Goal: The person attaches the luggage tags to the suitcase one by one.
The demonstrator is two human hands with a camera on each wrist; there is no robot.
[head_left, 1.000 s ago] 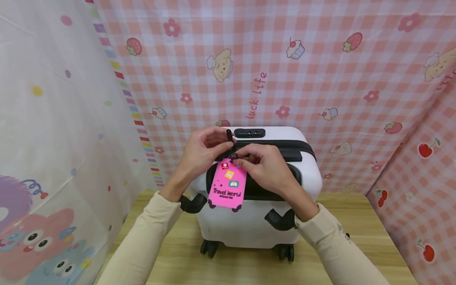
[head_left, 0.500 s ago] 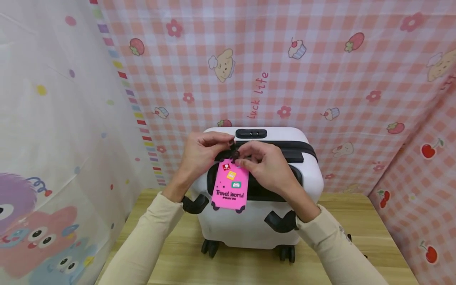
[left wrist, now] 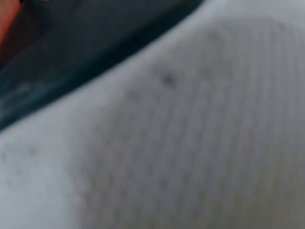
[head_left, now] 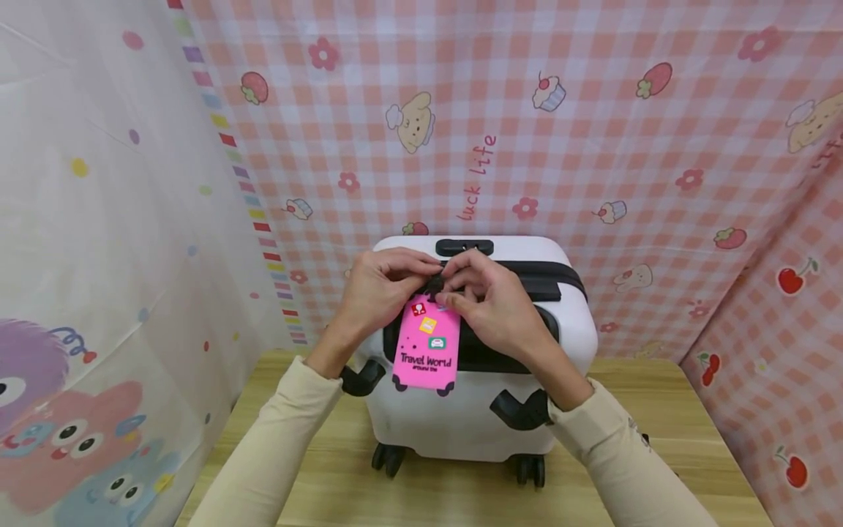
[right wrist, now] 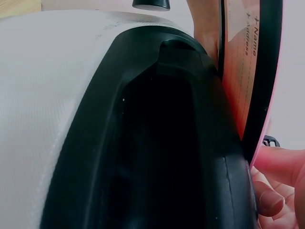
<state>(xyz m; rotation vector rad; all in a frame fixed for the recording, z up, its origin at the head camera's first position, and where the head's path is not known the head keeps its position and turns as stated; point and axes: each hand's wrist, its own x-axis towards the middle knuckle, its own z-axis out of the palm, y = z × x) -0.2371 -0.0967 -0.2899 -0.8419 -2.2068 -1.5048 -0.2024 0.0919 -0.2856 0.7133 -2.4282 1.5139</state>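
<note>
A pink luggage tag (head_left: 426,344) printed "Travel World" hangs in front of the white suitcase (head_left: 461,421). Its short black strap (head_left: 435,284) is at the tag's top edge. My left hand (head_left: 375,296) pinches the strap between thumb and index finger. My right hand (head_left: 490,304) pinches the strap just above the tag's upper right corner. Fingers hide most of the strap and its fastening. From the right wrist, the tag's back (right wrist: 243,71) shows a name and address card, with my right fingers (right wrist: 274,191) below. The left wrist view is blurred suitcase shell (left wrist: 190,138).
The suitcase stands on its black wheels (head_left: 527,468) on a wooden table (head_left: 316,454). A black combination lock (head_left: 464,247) sits near its top. Black corner pieces (head_left: 520,408) jut out low on the front. A checked cloth (head_left: 560,146) hangs close behind.
My left hand has moved right and slightly down, closer to the right hand. The strap end that stood up is now hidden by fingers. The tag has shifted slightly right and hangs straighter.
</note>
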